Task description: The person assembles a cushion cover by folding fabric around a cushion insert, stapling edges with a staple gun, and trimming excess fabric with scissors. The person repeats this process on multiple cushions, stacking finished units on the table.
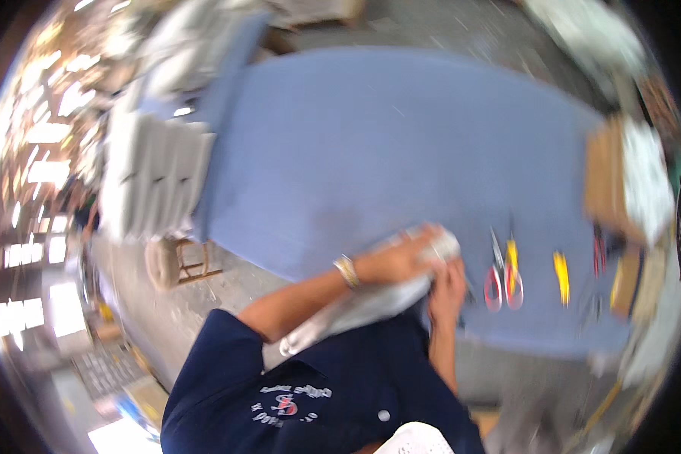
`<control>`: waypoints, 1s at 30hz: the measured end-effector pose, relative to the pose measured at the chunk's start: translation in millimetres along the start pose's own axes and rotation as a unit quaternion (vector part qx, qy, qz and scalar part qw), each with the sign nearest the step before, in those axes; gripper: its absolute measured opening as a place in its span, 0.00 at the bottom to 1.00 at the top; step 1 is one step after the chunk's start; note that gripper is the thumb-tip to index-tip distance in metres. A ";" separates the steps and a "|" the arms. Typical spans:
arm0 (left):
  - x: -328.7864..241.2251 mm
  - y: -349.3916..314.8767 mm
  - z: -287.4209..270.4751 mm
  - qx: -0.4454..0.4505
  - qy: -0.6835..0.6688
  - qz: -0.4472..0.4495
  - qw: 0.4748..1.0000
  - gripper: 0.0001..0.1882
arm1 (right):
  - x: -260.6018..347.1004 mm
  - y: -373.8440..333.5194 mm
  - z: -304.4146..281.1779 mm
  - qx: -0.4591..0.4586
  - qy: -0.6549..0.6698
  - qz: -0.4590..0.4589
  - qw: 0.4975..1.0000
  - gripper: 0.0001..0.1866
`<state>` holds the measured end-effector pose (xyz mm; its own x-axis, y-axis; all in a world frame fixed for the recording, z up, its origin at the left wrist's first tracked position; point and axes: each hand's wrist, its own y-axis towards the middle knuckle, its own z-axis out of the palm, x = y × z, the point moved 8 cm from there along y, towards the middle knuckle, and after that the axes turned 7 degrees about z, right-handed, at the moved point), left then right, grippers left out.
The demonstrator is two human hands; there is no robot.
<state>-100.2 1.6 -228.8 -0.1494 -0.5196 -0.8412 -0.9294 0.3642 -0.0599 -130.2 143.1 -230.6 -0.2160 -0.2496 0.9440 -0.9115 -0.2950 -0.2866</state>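
A long white bundle (pixel 371 303), blurred and perhaps wrapped in film, lies slantwise between my body and the near edge of the blue table (pixel 401 144). My left hand (pixel 405 259), with a bracelet at its wrist, is closed over the upper end of the bundle. Close beside it, my right hand (pixel 448 289) has its fingers curled against the same end. Motion blur hides the exact fingertips. To the right of my hands lie scissors (pixel 493 289) with red and white handles and a yellow-handled tool (pixel 512 261).
Further right are a yellow tool (pixel 561 278) and a red-handled tool (pixel 598 250). A cardboard box (pixel 604 174) with white plastic stands at the table's right edge. On the left are stacked white padded pieces (pixel 155 178) and a stool (pixel 163 265).
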 end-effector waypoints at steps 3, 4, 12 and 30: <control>-2.5 11.7 -0.4 0.025 -0.032 -0.127 0.991 0.45 | -11.9 4.3 4.4 0.010 0.086 -0.007 0.996 0.14; -4.1 12.8 2.3 0.036 -0.015 -0.137 0.990 0.46 | -19.1 6.8 6.2 0.016 0.126 0.000 0.992 0.15; -25.4 3.4 2.6 0.016 0.065 -0.229 0.971 0.39 | -51.2 12.3 -3.6 0.135 0.244 0.046 0.959 0.17; -26.6 12.2 10.5 -0.002 0.154 -0.209 0.966 0.35 | -116.7 -6.1 8.2 0.131 -0.365 -0.217 0.896 0.30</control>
<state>-104.0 28.0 -212.7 0.1453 -0.8261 -0.5445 -0.9315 0.0713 -0.3567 -96.5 166.4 -340.3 0.5121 -0.5670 0.6452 -0.7206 -0.6924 -0.0365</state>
